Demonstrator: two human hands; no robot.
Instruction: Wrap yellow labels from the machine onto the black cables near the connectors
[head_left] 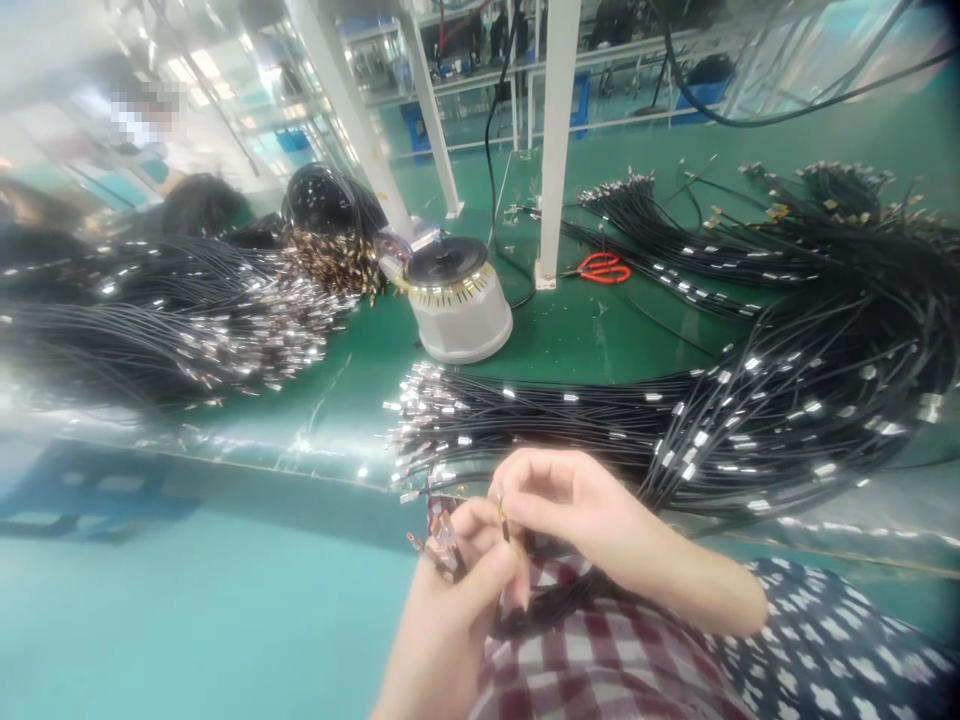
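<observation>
Low in the view, my left hand (476, 575) is closed around several thin black cables, with coppery stripped ends (442, 540) poking out past its fingers. One black cable (506, 530) stands up between its thumb and index finger. At the top of this cable is a small gold-coloured metal terminal (502, 508), which the thumb and fingertips of my right hand (566, 495) pinch. The held cables run down over my checked apron (600, 650). Just beyond my hands lies a big bundle of black cables (555, 415) with silvery tips and white tags.
A white round container with a black top (465, 315) stands mid-table. Orange-handled scissors (604, 268) lie beside a white post (559, 150). More cable bundles (225, 320) cover the left, others (675, 230) the far right. The green table's front edge (300, 465) runs before me.
</observation>
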